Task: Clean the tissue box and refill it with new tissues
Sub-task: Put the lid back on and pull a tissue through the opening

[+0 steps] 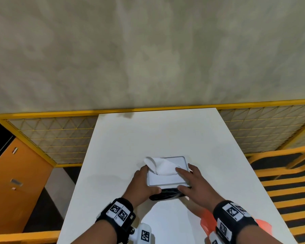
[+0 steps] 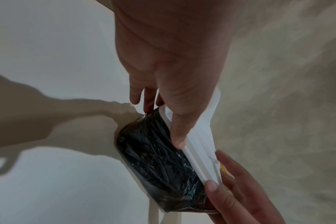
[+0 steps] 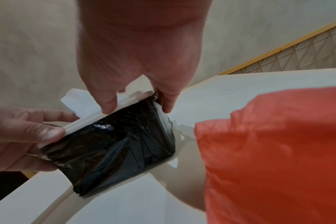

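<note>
The tissue box (image 1: 165,181) stands near the front middle of the white table (image 1: 148,138). It has a white lid (image 2: 199,163) and a body wrapped in black plastic film (image 3: 121,145). A white tissue (image 1: 157,164) sticks up out of the lid, towards its far left corner. My left hand (image 1: 145,180) grips the box's left side, thumb on the near edge of the lid. My right hand (image 1: 188,182) grips the right side, thumb at the front corner, index finger laid across the lid onto the tissue. The box's underside is hidden.
A yellow-framed mesh fence (image 1: 51,134) runs behind and beside the table. An orange cabinet (image 1: 16,173) stands at the left, and yellow-and-black floor stripes (image 1: 289,191) lie at the right. Orange fabric (image 3: 269,151) hangs by my right wrist. A beige wall rises behind.
</note>
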